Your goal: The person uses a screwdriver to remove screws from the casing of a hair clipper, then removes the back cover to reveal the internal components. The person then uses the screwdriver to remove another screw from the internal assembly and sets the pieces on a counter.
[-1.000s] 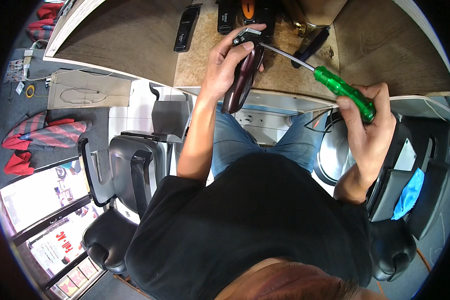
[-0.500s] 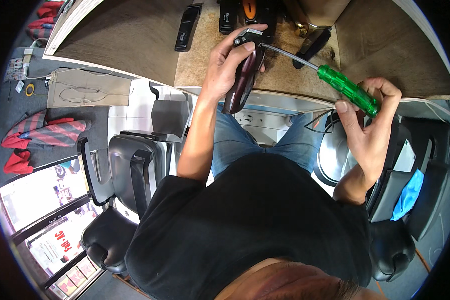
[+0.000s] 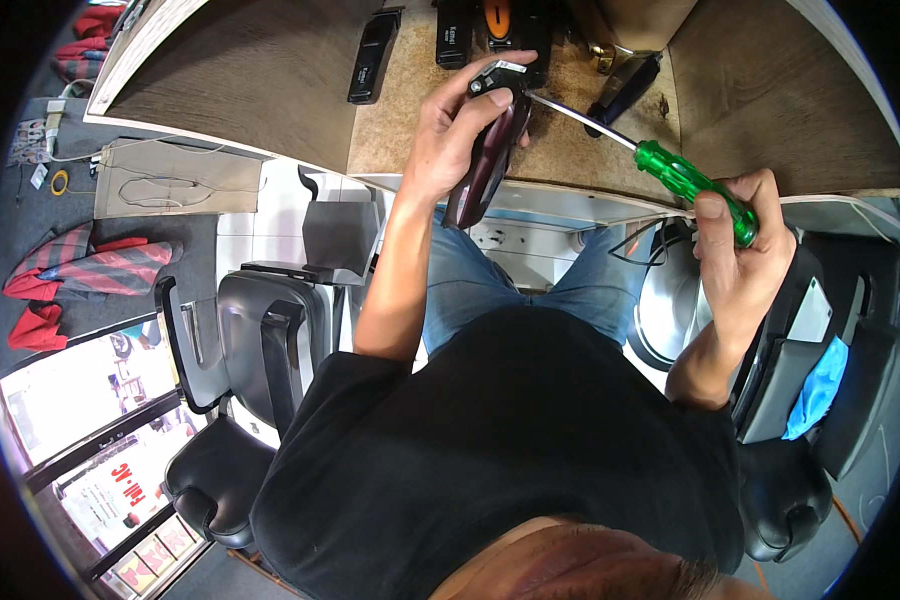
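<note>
My left hand (image 3: 452,130) is closed around a dark maroon hair clipper (image 3: 488,165), its blade end pointing away from me and its body slanting down toward my lap. In my right hand (image 3: 742,235) is a screwdriver (image 3: 685,172) with a clear green handle and a long metal shaft. Thumb and fingers grip the handle near its rear end. The shaft reaches left to the side of the clipper, just below the blade head. Whether its tip sits in a screw is too small to tell.
On the wooden shelf (image 3: 390,150) lie a black clipper (image 3: 375,58), another black device (image 3: 454,35), an orange-and-black item (image 3: 499,20) and a dark tool (image 3: 625,92). Black salon chairs (image 3: 270,300) stand at left and right. A blue cloth (image 3: 817,390) hangs over the right one.
My right hand has shifted its hold on the green handle, the thumb now lying across it. The handle has tipped slightly downward. My left hand and the clipper have barely moved.
</note>
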A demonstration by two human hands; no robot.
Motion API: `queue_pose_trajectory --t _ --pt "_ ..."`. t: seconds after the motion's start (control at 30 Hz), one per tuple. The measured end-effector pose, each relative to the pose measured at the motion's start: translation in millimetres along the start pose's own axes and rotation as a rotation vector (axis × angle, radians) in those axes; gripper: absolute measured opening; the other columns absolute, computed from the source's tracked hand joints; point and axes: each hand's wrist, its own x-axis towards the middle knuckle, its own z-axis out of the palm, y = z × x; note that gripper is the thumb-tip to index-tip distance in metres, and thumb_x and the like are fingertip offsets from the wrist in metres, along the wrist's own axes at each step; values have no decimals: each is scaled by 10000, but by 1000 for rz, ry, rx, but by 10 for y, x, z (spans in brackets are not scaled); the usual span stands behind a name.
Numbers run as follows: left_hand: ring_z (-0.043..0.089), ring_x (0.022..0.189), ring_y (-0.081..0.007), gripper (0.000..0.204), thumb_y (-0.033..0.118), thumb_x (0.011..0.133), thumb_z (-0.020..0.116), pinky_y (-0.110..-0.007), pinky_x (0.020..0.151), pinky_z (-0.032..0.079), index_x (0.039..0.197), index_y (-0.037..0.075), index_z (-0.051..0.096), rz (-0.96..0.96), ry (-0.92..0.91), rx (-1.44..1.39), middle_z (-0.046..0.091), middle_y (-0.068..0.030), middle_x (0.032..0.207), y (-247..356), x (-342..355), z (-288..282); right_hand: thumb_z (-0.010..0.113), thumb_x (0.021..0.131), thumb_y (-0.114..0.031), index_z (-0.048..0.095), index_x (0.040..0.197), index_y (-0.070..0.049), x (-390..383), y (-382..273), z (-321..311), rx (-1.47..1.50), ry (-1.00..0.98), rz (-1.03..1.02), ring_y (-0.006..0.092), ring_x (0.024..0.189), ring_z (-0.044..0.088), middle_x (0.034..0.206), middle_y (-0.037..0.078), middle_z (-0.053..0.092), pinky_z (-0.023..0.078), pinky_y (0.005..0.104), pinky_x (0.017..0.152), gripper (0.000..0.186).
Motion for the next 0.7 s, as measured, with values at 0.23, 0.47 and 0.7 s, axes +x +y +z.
queue_pose_trajectory --t 0.23,0.47,0.7 --pt "642 713 -95 412 86 991 567 -295 704 589 1391 26 644 -39 38 -175 658 -18 815 31 -18 1 832 897 -115 591 999 -8 6 -94 39 61 57 -155 94 647 668 722 87 687 497 250 581 283" --pt "653 600 -114 460 217 1015 513 -252 514 547 1441 67 603 15 2 -21 695 -105 752 -21 7 22 839 886 -98 586 1032 -5 30 -35 -2 140 16 -60 137 646 714 778 108 733 513 248 591 307" --pt "673 640 -115 464 204 1013 514 -249 517 548 1444 52 598 26 8 -28 694 -88 775 -38 8 5 871 854 -76 602 954 -1 -30 -74 18 -65 -13 -96 132 605 712 719 99 724 507 242 554 297"
